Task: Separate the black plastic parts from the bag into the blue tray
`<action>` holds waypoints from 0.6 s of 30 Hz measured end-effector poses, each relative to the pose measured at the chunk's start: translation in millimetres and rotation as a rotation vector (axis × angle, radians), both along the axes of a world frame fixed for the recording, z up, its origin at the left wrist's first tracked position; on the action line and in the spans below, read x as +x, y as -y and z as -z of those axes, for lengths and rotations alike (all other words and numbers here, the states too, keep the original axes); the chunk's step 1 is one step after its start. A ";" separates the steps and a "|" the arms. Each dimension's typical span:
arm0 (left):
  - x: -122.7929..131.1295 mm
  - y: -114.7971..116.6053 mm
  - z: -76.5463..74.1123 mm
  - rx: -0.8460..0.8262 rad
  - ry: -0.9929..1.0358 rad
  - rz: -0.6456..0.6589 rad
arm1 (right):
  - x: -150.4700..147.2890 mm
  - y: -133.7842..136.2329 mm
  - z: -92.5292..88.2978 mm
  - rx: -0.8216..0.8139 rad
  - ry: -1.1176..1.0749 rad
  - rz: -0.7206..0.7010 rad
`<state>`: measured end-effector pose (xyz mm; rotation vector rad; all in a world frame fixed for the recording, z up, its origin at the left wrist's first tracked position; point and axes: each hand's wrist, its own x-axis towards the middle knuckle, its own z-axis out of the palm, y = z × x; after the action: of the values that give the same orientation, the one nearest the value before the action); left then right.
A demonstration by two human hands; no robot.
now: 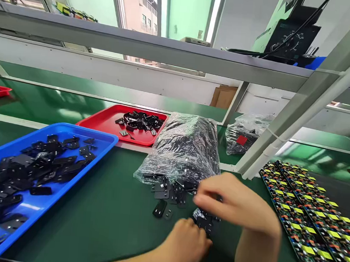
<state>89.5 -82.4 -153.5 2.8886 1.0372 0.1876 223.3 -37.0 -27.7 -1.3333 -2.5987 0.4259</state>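
My left hand [186, 243] is curled with knuckles up, at the near edge of a small heap of black plastic pieces [204, 222]. Its fingertips are hidden, and what they hold cannot be made out. Just beyond and to the right, my right hand [228, 198] arches over the same heap with its fingers bent; dark bits show behind the thumb, but its grip is hidden. More flat black pieces [162, 192] spill from the mouth of a clear plastic bag [185, 148] packed with dark parts. A glossy black piece [159, 208] lies apart, left of the hands.
At left stands a blue tray [101, 143] of black pieces. Behind it is a red tray [103, 121] with more. Circuit boards [304, 222] line the right side. A white post [270, 146] and overhead shelf [169, 52] frame the green bench [110, 222]. Another bag [244, 132] sits behind.
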 end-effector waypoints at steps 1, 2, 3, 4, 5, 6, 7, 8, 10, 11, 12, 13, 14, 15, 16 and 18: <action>-16.8 -7.2 -5.4 -0.037 -0.099 -0.185 | -14.4 -9.8 3.7 -0.035 0.090 0.020; -31.8 -14.4 -10.9 -0.045 -0.157 -0.352 | -30.5 -20.1 9.7 -0.085 0.210 0.050; -44.6 -21.3 -16.0 -0.046 -0.191 -0.466 | -47.2 -30.1 17.6 -0.101 0.322 0.116; -55.2 -27.4 -20.2 -0.076 -0.205 -0.544 | -63.3 -39.3 26.8 -0.119 0.364 0.138; -63.6 -32.6 -23.3 -0.135 -0.197 -0.594 | -77.6 -46.9 36.7 -0.149 0.390 0.134; -70.1 -36.9 -25.0 -0.203 -0.178 -0.612 | -89.3 -52.9 46.6 -0.172 0.415 0.133; -75.2 -40.3 -25.6 -0.275 -0.153 -0.610 | -97.8 -56.9 56.0 -0.186 0.432 0.141; -79.2 -43.2 -25.4 -0.337 -0.126 -0.595 | -103.2 -59.0 64.6 -0.191 0.442 0.150; -85.7 -47.7 -22.9 -0.404 -0.075 -0.542 | -105.2 -58.1 78.7 -0.179 0.449 0.181; -88.7 -49.7 -21.0 -0.419 -0.051 -0.515 | -102.7 -55.7 84.1 -0.166 0.444 0.196; -91.6 -51.6 -18.7 -0.437 -0.023 -0.493 | -98.4 -52.3 88.8 -0.151 0.433 0.206; -94.5 -53.4 -16.2 -0.454 0.010 -0.474 | -92.7 -48.5 92.8 -0.133 0.416 0.212; -97.3 -55.2 -13.6 -0.467 0.047 -0.455 | -85.9 -44.6 96.3 -0.113 0.395 0.212; -99.9 -56.9 -10.8 -0.478 0.086 -0.435 | -78.5 -40.8 99.4 -0.093 0.373 0.208; -102.2 -58.6 -8.3 -0.486 0.123 -0.414 | -70.8 -37.5 102.4 -0.075 0.355 0.204; -106.2 -62.5 -5.1 -0.495 0.181 -0.371 | -56.2 -32.6 108.3 -0.035 0.297 0.215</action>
<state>-16.8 -19.8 -148.4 2.1883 1.3485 0.1749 167.1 -4.4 -136.0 -1.7874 -2.6409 0.2554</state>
